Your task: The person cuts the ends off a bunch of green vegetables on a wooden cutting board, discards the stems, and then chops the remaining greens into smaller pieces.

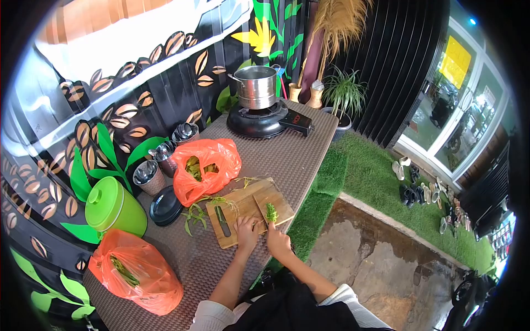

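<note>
My right hand (277, 243) is closed around a knife (260, 208), whose blade points away from me across the wooden cutting board (234, 197). Just right of the blade lies a small pile of chopped greens (271, 213). My left hand (247, 231) rests on the board left of the knife, its fingers curled and pressed down; what they pinch is too small to make out. Leafy stems (196, 214) are strewn over the board's left edge and the table. Beyond the board sits an open orange plastic bag (221, 160) with greens inside.
A second orange bag (152, 284) with greens stands at the near left, by a lidded green container (118, 207). Dark plates (165, 207) and cutlery holders (148, 177) line the wall side. A metal pot (256, 91) sits on a black gas stove (256, 121) at the far end.
</note>
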Demonstrator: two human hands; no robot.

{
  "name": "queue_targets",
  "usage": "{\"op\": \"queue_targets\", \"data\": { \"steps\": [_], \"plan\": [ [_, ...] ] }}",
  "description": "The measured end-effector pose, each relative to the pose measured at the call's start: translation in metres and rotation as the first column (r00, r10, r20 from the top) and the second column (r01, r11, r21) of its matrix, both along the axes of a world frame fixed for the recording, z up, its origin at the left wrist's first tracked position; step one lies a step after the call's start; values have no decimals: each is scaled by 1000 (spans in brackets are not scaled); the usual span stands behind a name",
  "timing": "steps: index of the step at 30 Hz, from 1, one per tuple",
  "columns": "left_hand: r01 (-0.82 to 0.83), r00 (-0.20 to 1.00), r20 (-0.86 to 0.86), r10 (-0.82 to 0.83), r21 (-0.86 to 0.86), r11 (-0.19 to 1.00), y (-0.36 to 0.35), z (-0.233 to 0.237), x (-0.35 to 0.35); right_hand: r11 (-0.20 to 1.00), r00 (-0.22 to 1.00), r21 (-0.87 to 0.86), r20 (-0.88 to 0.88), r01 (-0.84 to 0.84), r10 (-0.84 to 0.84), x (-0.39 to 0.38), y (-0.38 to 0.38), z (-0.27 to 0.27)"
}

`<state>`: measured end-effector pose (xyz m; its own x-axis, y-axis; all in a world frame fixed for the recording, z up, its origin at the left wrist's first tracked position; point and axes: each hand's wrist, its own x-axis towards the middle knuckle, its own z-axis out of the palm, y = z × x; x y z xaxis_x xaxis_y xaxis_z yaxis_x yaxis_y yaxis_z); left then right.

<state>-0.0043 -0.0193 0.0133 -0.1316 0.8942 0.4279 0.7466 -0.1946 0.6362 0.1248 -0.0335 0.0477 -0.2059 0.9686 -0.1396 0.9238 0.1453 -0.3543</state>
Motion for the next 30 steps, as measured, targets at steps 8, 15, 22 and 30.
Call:
{"op": "queue_targets", "data": {
  "steps": [8,15,22,30],
  "plan": [
    [-23,1000,14,23,-6,1000,-1,0,3,999,992,-25,-119,-47,43,14,25,7],
    [-27,999,-38,29,36,999,0,-2,2,998,998,-54,-46,44,-46,-5,8,1],
    [-34,998,-53,35,17,999,-1,-3,1,1000,994,-18,-110,-25,23,3,6,9],
    [-32,998,-54,32,-1,999,-3,-2,2,1000,995,-19,-103,-12,10,3,17,1]
  ]
}}
